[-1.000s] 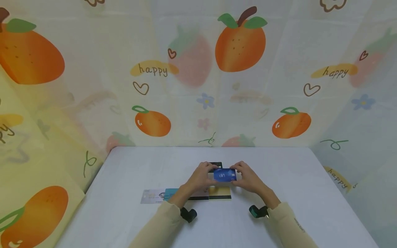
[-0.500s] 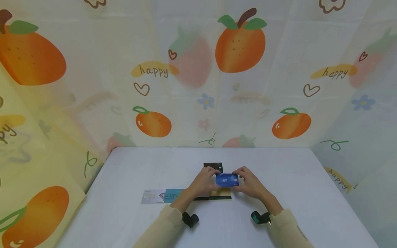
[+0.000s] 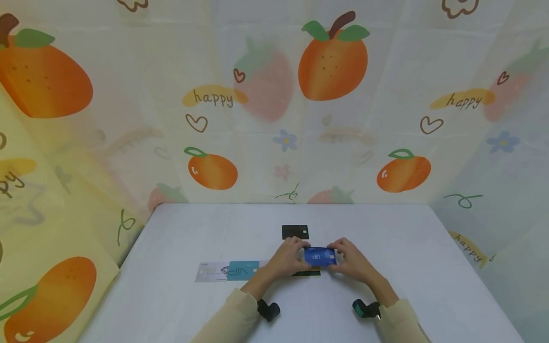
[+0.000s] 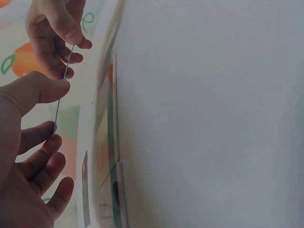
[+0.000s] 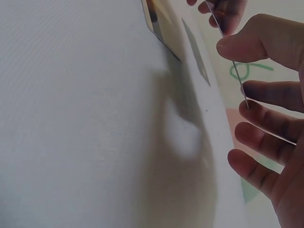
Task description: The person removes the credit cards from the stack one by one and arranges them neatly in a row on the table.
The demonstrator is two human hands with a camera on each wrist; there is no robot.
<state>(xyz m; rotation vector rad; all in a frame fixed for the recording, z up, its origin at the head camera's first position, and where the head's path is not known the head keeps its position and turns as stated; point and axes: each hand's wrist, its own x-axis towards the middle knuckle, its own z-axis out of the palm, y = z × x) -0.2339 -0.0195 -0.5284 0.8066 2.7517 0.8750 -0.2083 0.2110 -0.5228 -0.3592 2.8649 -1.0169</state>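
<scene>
A blue card (image 3: 320, 257) with "VIP" lettering is held above the table between both hands. My left hand (image 3: 288, 257) pinches its left end, thumb on the near side and fingers on the far side. At the other end, my right hand (image 3: 350, 261) pinches it the same way. Both wrist views show the card edge-on as a thin line, with the left thumb (image 4: 52, 90) and the right thumb (image 5: 247, 40) against it. Below the held card lies a gold card with a black stripe (image 3: 310, 273), mostly hidden by the hands and the blue card.
A teal card (image 3: 242, 270) and a pale translucent card (image 3: 210, 272) continue the row to the left. Behind the hands, a black card (image 3: 295, 231) lies flat on the white table (image 3: 386, 224). A fruit-print cloth (image 3: 257, 157) hangs behind the table.
Both hands have carried the blue card nearer to me and slightly to the right. The black card behind is now more exposed, while the gold card is more covered.
</scene>
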